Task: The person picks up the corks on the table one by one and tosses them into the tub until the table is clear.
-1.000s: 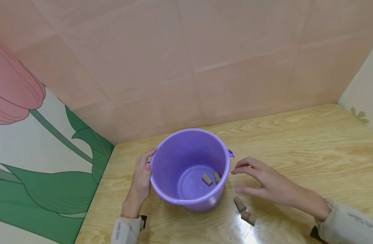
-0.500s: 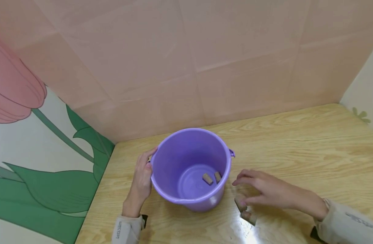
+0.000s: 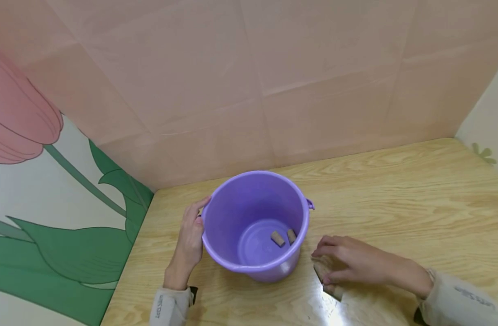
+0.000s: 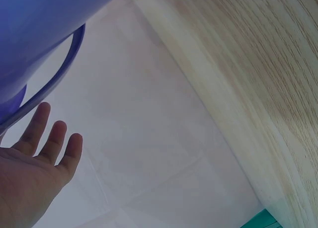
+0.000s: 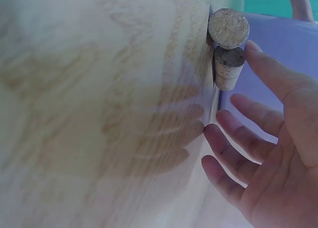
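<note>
A purple bucket [image 3: 249, 194] stands on the wood-grain table with its mouth up. My left hand [image 3: 189, 242] grips the left of its rim between thumb and index finger, while the other fingers [image 4: 70, 151] spread loosely below the handle. On the bucket floor lie two corks, one cork [image 3: 278, 238] nearer the middle and another cork [image 3: 291, 236] against the right wall. Right of the bucket, two more lie end to end: a cork [image 5: 228, 71] and a nearer cork [image 5: 229, 28]. My right hand [image 3: 351, 262] reaches over them, fingers parted, its thumb tip beside or touching them.
The wood-grain table [image 3: 404, 194] runs out to the right. Behind it rises a pinkish sheet [image 3: 314, 90]. A tulip-printed panel [image 3: 69, 253] borders the left side, and a pale wall [image 3: 489, 117] the right. The bucket's handle lug [image 3: 310, 204] juts out on the right.
My right hand has come down and towards the person, from beside the bucket's rim to the two corks on the table. My left hand stays on the rim.
</note>
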The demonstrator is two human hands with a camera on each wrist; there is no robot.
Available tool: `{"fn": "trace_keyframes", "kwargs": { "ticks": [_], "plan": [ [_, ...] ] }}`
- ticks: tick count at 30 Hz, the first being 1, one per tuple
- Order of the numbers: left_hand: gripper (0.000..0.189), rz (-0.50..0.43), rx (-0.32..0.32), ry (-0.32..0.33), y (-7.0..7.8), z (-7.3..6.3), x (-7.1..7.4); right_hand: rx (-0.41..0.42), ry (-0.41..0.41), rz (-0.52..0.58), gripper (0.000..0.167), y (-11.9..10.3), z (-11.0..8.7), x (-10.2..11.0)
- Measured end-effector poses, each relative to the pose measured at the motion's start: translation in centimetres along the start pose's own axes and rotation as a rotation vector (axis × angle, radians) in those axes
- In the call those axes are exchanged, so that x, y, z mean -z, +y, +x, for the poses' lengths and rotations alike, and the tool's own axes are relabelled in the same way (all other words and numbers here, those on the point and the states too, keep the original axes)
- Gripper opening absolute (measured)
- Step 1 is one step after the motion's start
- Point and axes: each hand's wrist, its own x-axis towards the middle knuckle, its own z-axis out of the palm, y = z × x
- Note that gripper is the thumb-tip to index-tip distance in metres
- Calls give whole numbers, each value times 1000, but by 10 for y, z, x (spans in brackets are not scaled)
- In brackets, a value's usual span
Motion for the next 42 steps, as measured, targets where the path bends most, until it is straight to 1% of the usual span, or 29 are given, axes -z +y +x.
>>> {"fn": "trace_keyframes", "kwargs": {
  "ticks": [11,14,21,27,31,36,39,42],
  "plan": [
    [66,-6,8,1,-1,-1,-1,-16,6,-15,43,1,-2,-3],
    [67,-7,7,1,0,0,-1,-3,16,-9,38,3,-2,-4],
    [68,-3,2,3,1,0,-1,51,69,-12,27,5,-2,-6],
    [67,-6,-6,4,0,0,-1,5,85,-39,28,5,-1,0],
    [64,-12,-7,5,0,0,0,-7,130,-61,30,4,2,7],
    [65,-9,-5,5,0,0,0,-28,198,-98,34,3,6,15],
    [66,-11,-4,6,1,0,0,-36,220,-107,34,4,7,19],
    [67,-12,0,6,1,0,0,-43,229,-92,33,4,7,23]
  ]
}}
